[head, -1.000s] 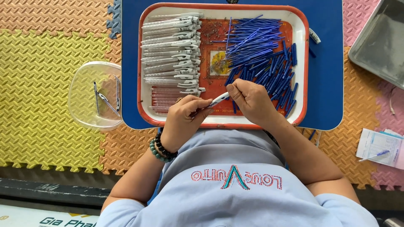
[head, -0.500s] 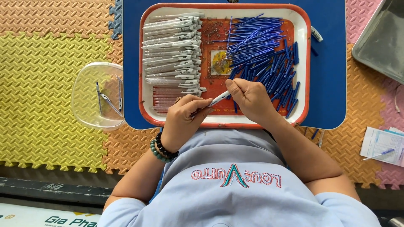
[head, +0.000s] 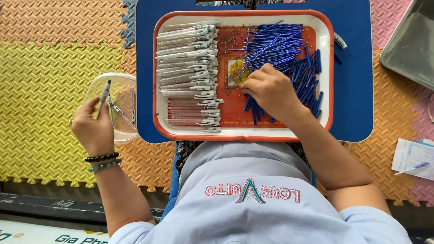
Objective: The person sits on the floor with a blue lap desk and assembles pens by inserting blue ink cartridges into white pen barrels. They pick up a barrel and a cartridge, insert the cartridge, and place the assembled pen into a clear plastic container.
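Seen from above, a person in a pale blue shirt sits on the floor with a blue plastic lap surface [head: 352, 90] across the middle of the frame. On it rests an orange-rimmed white plastic tray [head: 325, 68]. The tray's left half holds a neat column of grey-and-white pen barrels with clips [head: 187, 58], and below them a few reddish clear ones. Its upper right half holds a loose heap of thin blue ink refills [head: 280, 43].

The left hand [head: 92, 129], at the left of the frame with two bead bracelets at the wrist, pinches one assembled grey pen [head: 104, 96] upright over a clear plastic tub [head: 120, 86] that sits on the foam mat just left of the blue surface. The tub holds only about three finished pens, so by that count the work looks barely begun: the barrel column and refill heap are both still large. The right hand [head: 271, 92] is curled with its fingertips down among the refills; whether it has one gripped I cannot tell.

The floor is interlocking foam mat [head: 40, 68], orange at upper left, yellow below it, orange and pink at right. A small square yellow picture label [head: 236, 72] lies in the tray's centre. A white printed paper slip with a blue pen [head: 413, 158] on it lies at the lower right edge. A grey metal tray [head: 411, 45] shows at upper right. A white sign strip with dark lettering [head: 54, 235] runs along the bottom left
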